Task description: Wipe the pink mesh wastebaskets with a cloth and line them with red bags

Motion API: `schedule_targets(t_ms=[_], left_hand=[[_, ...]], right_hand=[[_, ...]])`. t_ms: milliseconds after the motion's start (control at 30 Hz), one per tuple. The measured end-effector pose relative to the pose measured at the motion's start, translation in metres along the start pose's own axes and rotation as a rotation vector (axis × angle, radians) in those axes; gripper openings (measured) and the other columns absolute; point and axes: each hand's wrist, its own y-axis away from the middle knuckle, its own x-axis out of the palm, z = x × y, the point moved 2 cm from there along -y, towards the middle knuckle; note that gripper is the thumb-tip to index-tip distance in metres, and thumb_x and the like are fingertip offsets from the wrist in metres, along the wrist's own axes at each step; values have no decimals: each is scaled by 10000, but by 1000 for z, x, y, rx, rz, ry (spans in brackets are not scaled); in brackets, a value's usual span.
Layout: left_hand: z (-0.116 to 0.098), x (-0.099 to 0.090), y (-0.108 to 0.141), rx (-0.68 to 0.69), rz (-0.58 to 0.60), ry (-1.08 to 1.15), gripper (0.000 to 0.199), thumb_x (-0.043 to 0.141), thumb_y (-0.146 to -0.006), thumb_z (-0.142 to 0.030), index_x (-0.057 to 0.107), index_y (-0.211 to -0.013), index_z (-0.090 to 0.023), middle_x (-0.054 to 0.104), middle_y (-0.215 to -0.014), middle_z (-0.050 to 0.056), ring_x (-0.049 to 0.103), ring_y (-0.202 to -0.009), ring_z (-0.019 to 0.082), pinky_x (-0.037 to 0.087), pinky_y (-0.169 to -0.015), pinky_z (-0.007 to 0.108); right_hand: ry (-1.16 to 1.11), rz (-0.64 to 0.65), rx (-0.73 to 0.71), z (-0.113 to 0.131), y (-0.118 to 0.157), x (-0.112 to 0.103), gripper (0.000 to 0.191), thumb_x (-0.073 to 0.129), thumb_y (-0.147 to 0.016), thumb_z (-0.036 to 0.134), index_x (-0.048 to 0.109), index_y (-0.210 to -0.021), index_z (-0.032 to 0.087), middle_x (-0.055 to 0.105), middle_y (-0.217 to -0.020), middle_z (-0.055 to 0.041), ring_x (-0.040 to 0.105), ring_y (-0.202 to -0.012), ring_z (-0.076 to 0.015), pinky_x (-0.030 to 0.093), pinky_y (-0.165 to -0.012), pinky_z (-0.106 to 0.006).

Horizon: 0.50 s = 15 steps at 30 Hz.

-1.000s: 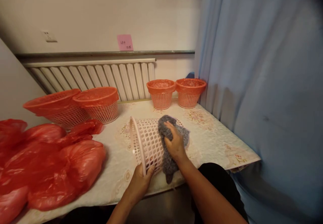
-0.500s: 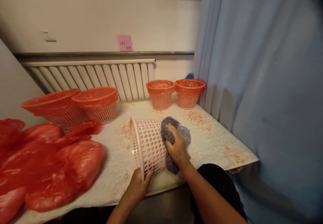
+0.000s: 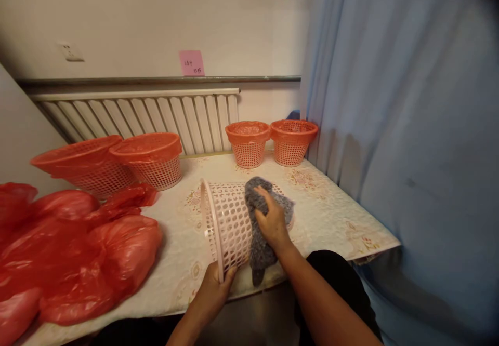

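Note:
A pale pink plastic basket (image 3: 232,224) with a lattice wall lies on its side on the table, its open rim facing left. My left hand (image 3: 213,286) grips the rim at its near lower edge, with the thumb on the outer side. Under my right hand (image 3: 272,222) is a grey fluffy cloth (image 3: 259,247), pressed against the basket's outer wall near its base. The right fingers are stretched over the cloth and the thumb stands a little apart. The cloth hides part of the basket's wall and base, and one end of it hangs down towards the table's near edge.
Red plastic bags (image 3: 78,252) are heaped at the left. Red-lined baskets stand behind them, one (image 3: 156,167) beside another (image 3: 97,172). Two smaller lined baskets (image 3: 249,146) stand at the back right. A blue curtain (image 3: 390,128) hangs along the table's right side.
My right hand and the cloth have shifted slightly left over the basket's wall, and the cloth's lower end hangs further down. My left hand keeps its grip on the rim.

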Motion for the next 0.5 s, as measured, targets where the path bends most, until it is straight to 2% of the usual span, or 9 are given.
schedule_targets(t_ms=[133,233,367,500], left_hand=[[8,2,4,5,16,-42,359,492,-849,-351,696,-1069,-154,706,-1140,96,608,-1117,278,440,-1017,406],[13,2,7,-5,35,-33,358,504,-843,-355,694,-1071,-154,695,-1162,101,588,-1146,288,408,-1047,427],[6,-4,5,-33,91,72,348,556,-818,-360,685,-1063,-148,701,-1143,104,593,-1131,289,408,-1047,424],[-23,-19,-8,-58,-7,269,482,607,-796,-391,580,-1199,-129,673,-1184,119,619,-1081,274,462,-979,396]], right_hand=[[145,-165,298,-48,-14,-27,476,507,-744,188,589,-1211,143,633,-1224,-129,578,-1159,-268,425,-1022,-434],[220,-224,430,-66,-14,-40,453,512,-743,223,613,-1177,139,680,-1124,-135,628,-1062,-286,467,-961,-434],[231,-249,404,-68,-12,-42,445,506,-736,222,620,-1162,168,694,-1095,-103,640,-1031,-262,477,-946,-400],[238,-249,399,-67,-10,-38,450,508,-734,224,616,-1168,165,688,-1113,-106,636,-1048,-266,474,-954,-411]])
